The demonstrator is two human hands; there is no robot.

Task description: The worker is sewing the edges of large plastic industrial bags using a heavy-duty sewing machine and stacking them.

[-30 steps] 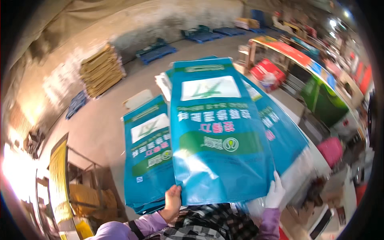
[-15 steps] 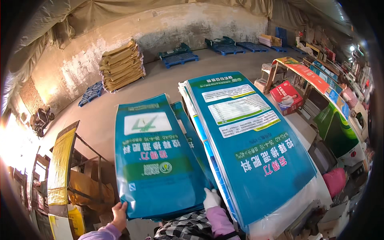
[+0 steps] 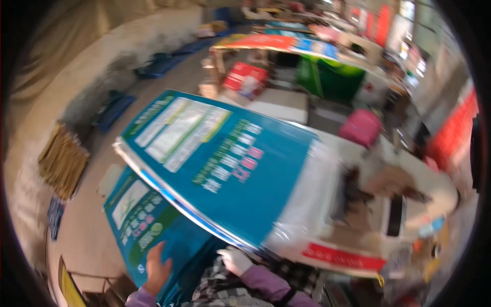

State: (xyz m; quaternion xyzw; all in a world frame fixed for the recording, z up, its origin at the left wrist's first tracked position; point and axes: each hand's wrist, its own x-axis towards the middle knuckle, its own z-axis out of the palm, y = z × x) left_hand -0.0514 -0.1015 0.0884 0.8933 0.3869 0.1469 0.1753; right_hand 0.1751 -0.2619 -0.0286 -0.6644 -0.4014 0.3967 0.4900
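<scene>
My left hand (image 3: 156, 268) is bare, its thumb and fingers apart, over the lower teal printed bags (image 3: 174, 230); whether it touches them is hard to see. My right hand (image 3: 236, 261), in a white glove, is at the near edge of the taller stack of teal printed bags (image 3: 286, 169), close to my checked apron (image 3: 217, 281). Blur hides how its fingers are set. The taller stack partly covers the lower bags. Clear plastic film (image 3: 302, 199) hangs out at its right end.
A sewing machine (image 3: 394, 184) stands on the table to the right, with a pink cushion-like thing (image 3: 361, 128) behind it. Farther back are a red box (image 3: 245, 79) and a green panel (image 3: 327, 77). Stacked brown sacks (image 3: 64, 161) and blue pallets (image 3: 115, 112) line the wall.
My view has swung to the right, bringing the sewing machine in. My left hand has let go of the lower bags' corner and opened. My right hand has moved against the taller stack's edge.
</scene>
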